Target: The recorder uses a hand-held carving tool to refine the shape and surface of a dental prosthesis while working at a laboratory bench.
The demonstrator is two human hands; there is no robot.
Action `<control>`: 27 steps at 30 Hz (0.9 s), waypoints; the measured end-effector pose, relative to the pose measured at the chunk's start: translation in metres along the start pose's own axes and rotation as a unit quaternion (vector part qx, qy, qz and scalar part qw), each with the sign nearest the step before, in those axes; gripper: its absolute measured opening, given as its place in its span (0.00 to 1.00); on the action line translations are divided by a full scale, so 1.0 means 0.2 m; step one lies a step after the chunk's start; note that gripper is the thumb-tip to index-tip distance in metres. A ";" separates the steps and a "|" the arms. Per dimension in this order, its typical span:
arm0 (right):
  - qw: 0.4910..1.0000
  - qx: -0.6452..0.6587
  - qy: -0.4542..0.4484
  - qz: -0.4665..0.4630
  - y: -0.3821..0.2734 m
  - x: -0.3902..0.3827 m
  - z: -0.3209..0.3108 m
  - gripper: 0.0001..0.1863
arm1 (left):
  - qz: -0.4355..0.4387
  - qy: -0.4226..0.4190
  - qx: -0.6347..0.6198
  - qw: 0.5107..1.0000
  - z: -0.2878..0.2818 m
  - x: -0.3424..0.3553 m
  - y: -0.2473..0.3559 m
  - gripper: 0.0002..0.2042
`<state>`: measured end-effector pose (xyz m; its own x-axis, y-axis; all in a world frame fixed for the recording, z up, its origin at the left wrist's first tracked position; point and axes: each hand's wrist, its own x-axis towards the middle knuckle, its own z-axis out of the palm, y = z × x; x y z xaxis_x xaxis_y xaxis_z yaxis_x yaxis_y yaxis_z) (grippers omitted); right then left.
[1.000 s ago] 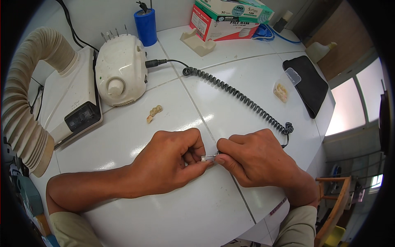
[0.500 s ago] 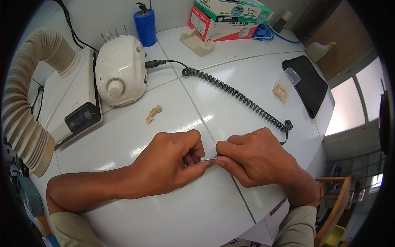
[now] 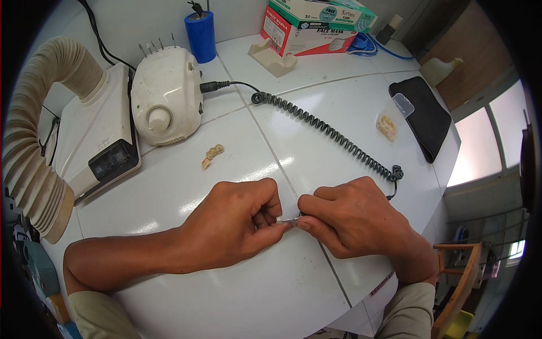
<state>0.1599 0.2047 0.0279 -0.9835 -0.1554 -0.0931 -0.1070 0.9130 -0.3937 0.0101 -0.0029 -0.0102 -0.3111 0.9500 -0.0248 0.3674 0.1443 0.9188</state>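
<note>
Below the frame's centre, my left hand [image 3: 234,217] pinches a small pale piece [image 3: 279,220], just left of the slim metal bit [image 3: 289,219] gripped in my right hand [image 3: 355,217], its long axis running left to right. Printed lettering marks the stacked boxes [image 3: 307,40], top centre.

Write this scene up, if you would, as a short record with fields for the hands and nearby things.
Left hand: pinching a small pale piece
Right hand: gripping a thin metal tool, pointed at that piece
Cord: black, coiled, plugged into the white machine
Beyond left hand: tooth-shaped pieces on the table
Back: blue cylinder, stacked boxes
Far right: black pouch
</note>
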 end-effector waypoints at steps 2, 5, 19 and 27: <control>1.000 -0.006 -0.003 -0.017 0.00 0.00 0.00 0.16 | -0.001 -0.001 0.000 1.000 0.00 0.00 0.01 0.12; 1.000 0.005 0.003 0.017 -0.01 0.00 0.01 0.16 | -0.009 -0.001 0.004 1.000 0.00 0.00 0.01 0.12; 1.000 0.002 0.000 0.018 -0.01 0.00 0.00 0.17 | -0.001 -0.004 0.016 1.000 0.00 0.00 0.01 0.12; 1.000 0.001 -0.004 0.001 0.00 0.00 0.00 0.17 | -0.001 -0.001 0.011 1.000 0.00 0.00 0.01 0.12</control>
<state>0.1603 0.2059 0.0282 -0.9826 -0.1566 -0.1003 -0.1051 0.9127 -0.3949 0.0107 -0.0027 -0.0087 -0.3105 0.9502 -0.0270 0.3867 0.1522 0.9095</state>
